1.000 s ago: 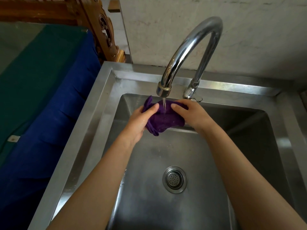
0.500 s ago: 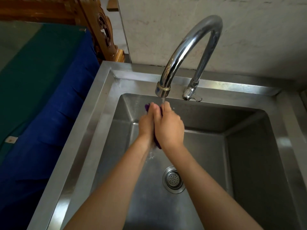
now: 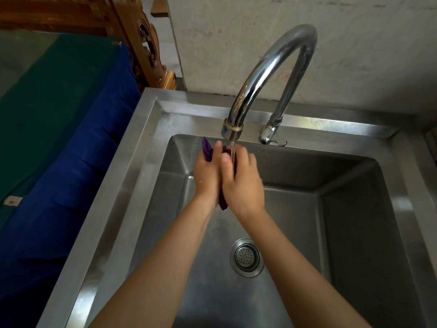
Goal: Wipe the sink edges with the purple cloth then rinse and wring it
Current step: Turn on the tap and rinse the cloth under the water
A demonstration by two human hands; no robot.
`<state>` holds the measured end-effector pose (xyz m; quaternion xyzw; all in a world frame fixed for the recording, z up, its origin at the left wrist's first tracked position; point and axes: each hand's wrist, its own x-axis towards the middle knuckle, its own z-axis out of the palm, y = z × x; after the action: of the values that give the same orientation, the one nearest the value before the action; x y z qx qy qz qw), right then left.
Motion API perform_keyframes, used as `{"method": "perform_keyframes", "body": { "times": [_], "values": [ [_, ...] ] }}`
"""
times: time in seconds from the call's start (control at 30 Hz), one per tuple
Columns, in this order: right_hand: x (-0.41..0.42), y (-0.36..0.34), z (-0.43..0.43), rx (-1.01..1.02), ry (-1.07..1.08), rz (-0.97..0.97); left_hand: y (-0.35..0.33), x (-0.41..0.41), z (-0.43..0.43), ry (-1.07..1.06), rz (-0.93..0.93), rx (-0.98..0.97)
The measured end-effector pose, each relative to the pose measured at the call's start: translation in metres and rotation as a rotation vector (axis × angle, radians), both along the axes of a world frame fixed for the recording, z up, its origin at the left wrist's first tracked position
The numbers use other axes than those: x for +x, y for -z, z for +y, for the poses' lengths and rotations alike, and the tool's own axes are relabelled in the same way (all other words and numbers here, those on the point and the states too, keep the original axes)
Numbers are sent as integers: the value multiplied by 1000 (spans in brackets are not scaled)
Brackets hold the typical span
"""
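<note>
The purple cloth (image 3: 206,148) is pressed between my two palms over the steel sink (image 3: 132,176). Only a tip above my fingers and a scrap below my wrists show; the rest is hidden. My left hand (image 3: 208,176) and my right hand (image 3: 243,183) are held flat together, fingers pointing away from me, directly under the spout of the curved chrome tap (image 3: 262,72). A thin stream of water (image 3: 232,150) runs from the spout onto my right fingers and the cloth.
The drain strainer (image 3: 246,257) lies in the basin floor below my forearms. The tap's lever (image 3: 272,138) sits on the back rim. A blue and green covered surface (image 3: 59,138) borders the sink on the left, with carved wood (image 3: 146,48) behind it.
A second ago the cloth was spread open between my hands under the water. My hands have since come together and squeezed it between the palms; they stay pressed there now.
</note>
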<state>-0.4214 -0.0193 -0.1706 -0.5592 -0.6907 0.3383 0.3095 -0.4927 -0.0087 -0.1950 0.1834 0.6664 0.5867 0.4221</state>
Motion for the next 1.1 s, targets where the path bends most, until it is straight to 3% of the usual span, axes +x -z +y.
{"method": "perform_keyframes", "body": {
  "times": [0.27,0.4,0.53,0.6,0.77,0.87,1.0,1.1],
  "values": [
    [-2,0,18,62,49,-80,-7,12,-12,28,-90,-98],
    [1,11,33,-100,89,-11,-7,14,-13,36,44,-124],
    [6,16,43,-303,141,155,-9,13,-20,57,205,-16],
    [10,13,47,-337,148,275,-6,11,-27,54,110,11],
    [14,3,38,-290,-45,352,12,-3,-39,217,-453,-143],
    [22,-2,35,-331,-246,377,10,-15,-35,207,-759,-82],
    [36,-8,31,-340,-474,307,-6,-28,-16,87,-800,-78],
    [34,0,32,-250,-264,221,-15,-26,-5,-95,-763,-22]
  ]
}}
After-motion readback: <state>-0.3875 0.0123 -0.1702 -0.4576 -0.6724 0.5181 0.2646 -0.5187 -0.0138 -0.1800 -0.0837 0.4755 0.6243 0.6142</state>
